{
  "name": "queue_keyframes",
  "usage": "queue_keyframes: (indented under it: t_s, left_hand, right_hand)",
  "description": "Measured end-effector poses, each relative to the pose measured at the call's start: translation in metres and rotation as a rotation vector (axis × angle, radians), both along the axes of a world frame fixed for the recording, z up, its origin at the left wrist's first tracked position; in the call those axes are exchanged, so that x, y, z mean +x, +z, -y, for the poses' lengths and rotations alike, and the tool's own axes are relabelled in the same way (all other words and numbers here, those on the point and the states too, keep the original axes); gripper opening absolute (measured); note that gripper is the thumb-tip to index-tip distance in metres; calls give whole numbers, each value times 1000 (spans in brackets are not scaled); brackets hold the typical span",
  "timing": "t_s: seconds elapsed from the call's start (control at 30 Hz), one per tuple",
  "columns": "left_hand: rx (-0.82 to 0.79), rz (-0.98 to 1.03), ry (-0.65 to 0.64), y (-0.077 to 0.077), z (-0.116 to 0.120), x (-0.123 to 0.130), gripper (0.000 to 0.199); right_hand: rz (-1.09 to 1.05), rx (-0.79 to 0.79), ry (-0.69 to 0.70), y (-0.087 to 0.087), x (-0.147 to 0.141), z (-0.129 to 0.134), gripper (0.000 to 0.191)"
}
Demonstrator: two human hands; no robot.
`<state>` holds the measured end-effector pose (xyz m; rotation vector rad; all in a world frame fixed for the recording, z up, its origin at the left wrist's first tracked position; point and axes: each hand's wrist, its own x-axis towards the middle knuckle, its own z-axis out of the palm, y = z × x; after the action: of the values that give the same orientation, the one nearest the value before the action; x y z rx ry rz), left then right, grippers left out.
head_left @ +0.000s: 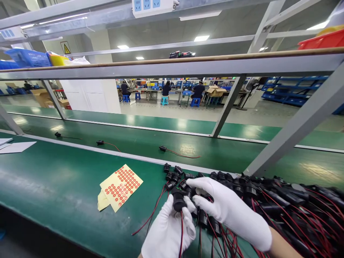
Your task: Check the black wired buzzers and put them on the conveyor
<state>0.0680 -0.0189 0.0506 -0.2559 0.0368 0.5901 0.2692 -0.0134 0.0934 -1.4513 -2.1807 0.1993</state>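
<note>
My left hand (170, 227), in a white glove, grips a small black cylindrical wired part (178, 200) between thumb and fingers. A red wire hangs from its lower end across my palm. My right hand (219, 199), also gloved in white, is just to the right of that part, with thumb and forefinger apart and nothing visible between them. Beneath and behind it lie several similar black parts (174, 176) with red and dark wires. Left of my hands is a pale yellow sticker sheet (124, 185) with rows of small red oval stickers, some of them gone.
A large heap of black wired parts (285, 204) covers the bench's right side. Beyond a pale rail, three more wired parts, one of them this part (162, 148), lie spaced along a green strip. White papers (17, 147) lie far left. Slanted posts (295, 122) carry an overhead shelf (172, 68). People sit farther back.
</note>
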Motion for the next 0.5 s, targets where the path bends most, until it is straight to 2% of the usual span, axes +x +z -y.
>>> queue_keyframes:
  t_s: [0.13, 0.33, 0.4, 0.5]
  left_hand:
    - [39, 6, -14, 2, 3, -1, 42]
    - [178, -103, -69, 7, 5, -2, 41]
    - [324, -227, 20, 7, 6, -1, 43]
    - [716, -545, 256, 3, 6, 2, 46]
  right_hand:
    - [-41, -29, 11, -6, -5, 10, 31]
    - [-118, -8, 34, -9, -6, 19, 24]
    - [-134, 16, 43, -8, -7, 20, 21]
    - [-169, 76, 61, -4, -9, 23, 19]
